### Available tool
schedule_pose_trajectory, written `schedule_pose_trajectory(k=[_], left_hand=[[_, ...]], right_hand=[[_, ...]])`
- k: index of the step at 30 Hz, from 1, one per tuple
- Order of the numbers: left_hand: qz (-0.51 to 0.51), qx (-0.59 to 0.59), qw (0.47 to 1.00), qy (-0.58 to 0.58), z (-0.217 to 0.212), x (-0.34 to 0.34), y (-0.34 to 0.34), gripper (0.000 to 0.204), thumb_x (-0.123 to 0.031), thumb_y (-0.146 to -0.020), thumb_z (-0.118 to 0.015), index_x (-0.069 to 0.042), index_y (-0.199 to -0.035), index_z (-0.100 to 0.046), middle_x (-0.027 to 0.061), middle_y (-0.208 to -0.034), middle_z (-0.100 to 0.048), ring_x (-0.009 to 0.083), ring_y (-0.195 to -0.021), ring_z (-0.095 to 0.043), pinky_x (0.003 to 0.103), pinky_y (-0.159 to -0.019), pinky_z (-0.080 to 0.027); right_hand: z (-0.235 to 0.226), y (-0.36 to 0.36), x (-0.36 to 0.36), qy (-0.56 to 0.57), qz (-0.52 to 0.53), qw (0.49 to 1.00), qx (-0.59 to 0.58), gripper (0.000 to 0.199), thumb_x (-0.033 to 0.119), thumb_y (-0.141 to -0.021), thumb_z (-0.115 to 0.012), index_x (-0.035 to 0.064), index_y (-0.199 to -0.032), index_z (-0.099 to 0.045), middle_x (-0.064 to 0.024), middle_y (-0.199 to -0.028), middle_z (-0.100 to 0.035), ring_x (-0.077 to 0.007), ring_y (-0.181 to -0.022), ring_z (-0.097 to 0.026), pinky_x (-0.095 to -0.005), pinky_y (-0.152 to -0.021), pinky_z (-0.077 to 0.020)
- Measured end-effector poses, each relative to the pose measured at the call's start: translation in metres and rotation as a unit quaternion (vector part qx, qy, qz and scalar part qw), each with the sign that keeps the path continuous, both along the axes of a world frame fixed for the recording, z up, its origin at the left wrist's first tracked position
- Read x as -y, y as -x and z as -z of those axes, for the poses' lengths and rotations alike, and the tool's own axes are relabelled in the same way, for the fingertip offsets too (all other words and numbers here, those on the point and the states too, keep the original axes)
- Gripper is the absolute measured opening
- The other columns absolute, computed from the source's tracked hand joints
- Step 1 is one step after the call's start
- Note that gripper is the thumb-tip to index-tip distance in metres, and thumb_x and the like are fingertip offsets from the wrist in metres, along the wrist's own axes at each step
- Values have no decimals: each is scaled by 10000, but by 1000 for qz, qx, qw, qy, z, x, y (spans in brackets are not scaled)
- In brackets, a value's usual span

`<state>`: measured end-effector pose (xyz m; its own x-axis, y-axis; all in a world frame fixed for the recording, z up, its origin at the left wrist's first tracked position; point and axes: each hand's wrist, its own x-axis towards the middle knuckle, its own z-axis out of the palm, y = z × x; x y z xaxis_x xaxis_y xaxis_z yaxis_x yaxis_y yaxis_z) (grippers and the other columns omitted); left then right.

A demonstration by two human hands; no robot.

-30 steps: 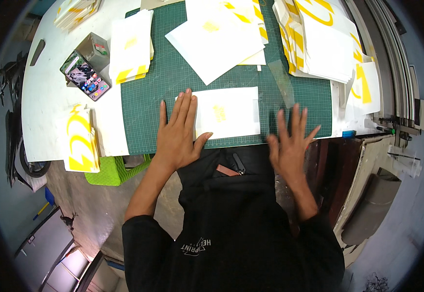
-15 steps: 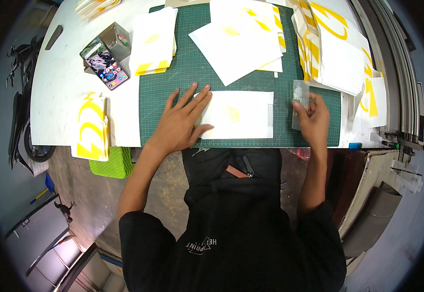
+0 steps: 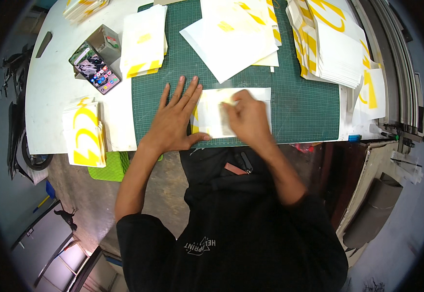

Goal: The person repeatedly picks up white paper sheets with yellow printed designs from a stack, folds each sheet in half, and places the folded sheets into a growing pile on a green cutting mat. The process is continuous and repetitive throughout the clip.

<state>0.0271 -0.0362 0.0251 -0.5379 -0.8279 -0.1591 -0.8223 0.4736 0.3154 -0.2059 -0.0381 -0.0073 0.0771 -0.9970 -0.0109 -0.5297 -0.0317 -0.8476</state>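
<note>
On the green cutting mat (image 3: 314, 112) lies a folded white paper piece (image 3: 256, 97) with a yellow patch at its left end. My left hand (image 3: 175, 114) is spread flat over that end, fingers stretched out. Over the middle of the paper, my right hand (image 3: 247, 119) is closed around a clear flat plastic strip (image 3: 227, 119), which stands across the paper and is blurred by motion. The fingers partly hide the strip.
Loose white sheets (image 3: 221, 48) lie farther back on the mat, beside a white-and-yellow stack (image 3: 144, 39). A phone (image 3: 95, 68) leans on a small grey box (image 3: 110, 44). More folded stacks stand left (image 3: 83, 131) and right (image 3: 336, 58). Metal rails (image 3: 402, 82) run along the right.
My right hand has carried the clear plastic strip leftward from the mat's right side onto the folded paper. My left hand stays on the paper's left end. The view has shifted slightly.
</note>
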Motion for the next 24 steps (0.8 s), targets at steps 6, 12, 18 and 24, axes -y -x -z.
schedule_pose_trajectory(k=[6,12,18,24], left_hand=[[-1,-1,1000,14,4,-3,-3,1245,-723,-779,-751,-17,-1656,-218,185,-1745,-179,402,-1621,-94,594,-1302,-61],[7,8,1000,11,1,1,2,1255,-712,-766,-769,-15,-1655,-222,186,-1745,-178,403,-1621,-94,594,-1302,-68],[-3,3,1000,18,2,-3,-1,1248,-686,-762,-795,7,-1643,-247,170,-1744,-197,396,-1621,-112,617,-1289,-85],[-91,-78,986,114,-1,-5,47,955,-529,-857,-802,15,-1548,-431,236,-1639,-400,402,-1546,-337,585,-1258,-233]], right_hand=[[-19,102,1,-16,118,992,-48,261,187,-933,-782,-40,-986,-665,-109,-660,-679,-152,-542,-621,-349,-492,-484],[-12,3,-53,-40,-36,998,27,210,178,-962,-712,14,-1038,-605,-214,-684,-663,-395,-614,-704,-461,-571,-533],[11,123,-66,-22,83,994,-62,171,78,-965,-757,-33,-1012,-636,10,-665,-607,-33,-592,-544,-242,-495,-421],[-27,162,-78,-27,202,960,191,209,52,-992,-728,-19,-1139,-599,-8,-724,-649,-28,-555,-547,-194,-475,-421]])
